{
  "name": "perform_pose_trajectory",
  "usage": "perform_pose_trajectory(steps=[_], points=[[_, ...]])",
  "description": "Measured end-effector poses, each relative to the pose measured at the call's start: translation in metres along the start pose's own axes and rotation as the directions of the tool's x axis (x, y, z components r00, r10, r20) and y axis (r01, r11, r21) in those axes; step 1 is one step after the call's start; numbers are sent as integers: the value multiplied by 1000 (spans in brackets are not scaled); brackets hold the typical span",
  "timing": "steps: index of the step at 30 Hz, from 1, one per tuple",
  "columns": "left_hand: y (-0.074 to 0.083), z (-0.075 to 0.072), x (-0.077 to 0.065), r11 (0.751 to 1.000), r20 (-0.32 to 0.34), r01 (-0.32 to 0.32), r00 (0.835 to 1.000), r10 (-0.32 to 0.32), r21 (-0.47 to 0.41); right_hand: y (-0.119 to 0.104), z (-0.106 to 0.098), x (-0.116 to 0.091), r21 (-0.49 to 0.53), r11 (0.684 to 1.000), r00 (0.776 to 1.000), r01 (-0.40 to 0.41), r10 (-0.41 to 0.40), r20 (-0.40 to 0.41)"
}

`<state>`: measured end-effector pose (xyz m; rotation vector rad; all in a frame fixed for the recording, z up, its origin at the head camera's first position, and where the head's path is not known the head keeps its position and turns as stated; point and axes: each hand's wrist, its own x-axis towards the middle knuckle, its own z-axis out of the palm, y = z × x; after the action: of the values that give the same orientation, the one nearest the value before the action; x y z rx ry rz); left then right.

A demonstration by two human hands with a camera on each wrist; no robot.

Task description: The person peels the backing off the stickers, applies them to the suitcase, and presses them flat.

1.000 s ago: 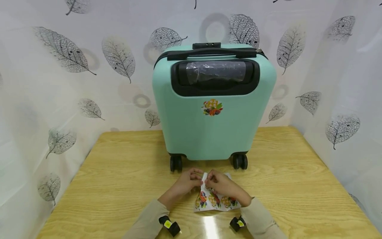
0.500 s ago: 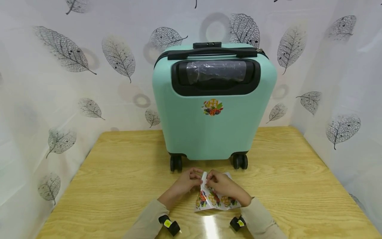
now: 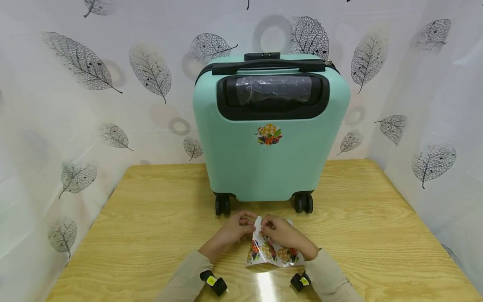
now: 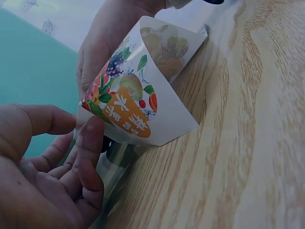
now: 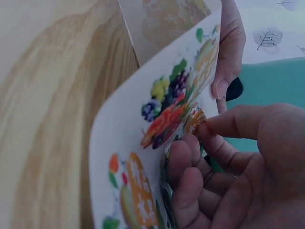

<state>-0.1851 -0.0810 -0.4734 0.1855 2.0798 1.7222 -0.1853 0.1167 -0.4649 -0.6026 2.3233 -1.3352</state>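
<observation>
In the head view a white sheet of fruit stickers (image 3: 273,256) is held near the middle front of the table, bent and raised at its far edge. My left hand (image 3: 235,230) pinches its far left edge between thumb and forefinger. Beside it my right hand (image 3: 281,232) pinches at the sheet's upper part. In the right wrist view, thumb and forefinger are at the edge of a fruit sticker (image 5: 193,121) with orange lettering. The left wrist view shows the sheet curled, its printed face with grapes and leaves (image 4: 125,90) toward the camera.
A mint green suitcase (image 3: 264,167) stands upright behind the hands, with black wheels (image 3: 303,203) on the wooden table (image 3: 158,218). One fruit sticker (image 3: 269,135) is on its front, below the black handle recess. A leaf-patterned curtain (image 3: 151,121) surrounds the table.
Both hands keep almost the same place and grip. The front part of the sticker sheet has flexed slightly between them.
</observation>
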Motion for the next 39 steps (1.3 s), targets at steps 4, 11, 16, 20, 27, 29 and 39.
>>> perform_pose_trajectory(steps=[4, 11, 16, 20, 27, 29, 39], points=[[-1, 0, 1, 1000, 10, -9, 1000, 9, -9, 0, -1, 0, -8, 1000, 1000, -8, 7, -6], [-3, -1, 1, 1000, 6, -9, 1000, 9, -5, 3, -4, 0, -12, 1000, 1000, -21, 21, -1], [-2, -1, 0, 1000, 1, -19, 1000, 19, 5, 3, -5, -1, 1, 1000, 1000, -26, 26, -1], [-3, -2, 0, 1000, -1, -20, 1000, 20, 5, 4, -7, -2, 5, 999, 999, -36, 36, 2], [-2, -6, 0, 1000, -3, -7, 1000, 7, -3, 10, -14, -2, 12, 999, 999, -35, 35, 12], [-1, -7, 0, 1000, -4, -15, 1000, 15, 1, 11, -16, -3, 13, 999, 999, -40, 40, 17], [-1, -9, 1, 1000, 1, -23, 1000, 23, 8, 13, -29, -10, 5, 999, 999, -48, 48, 16]])
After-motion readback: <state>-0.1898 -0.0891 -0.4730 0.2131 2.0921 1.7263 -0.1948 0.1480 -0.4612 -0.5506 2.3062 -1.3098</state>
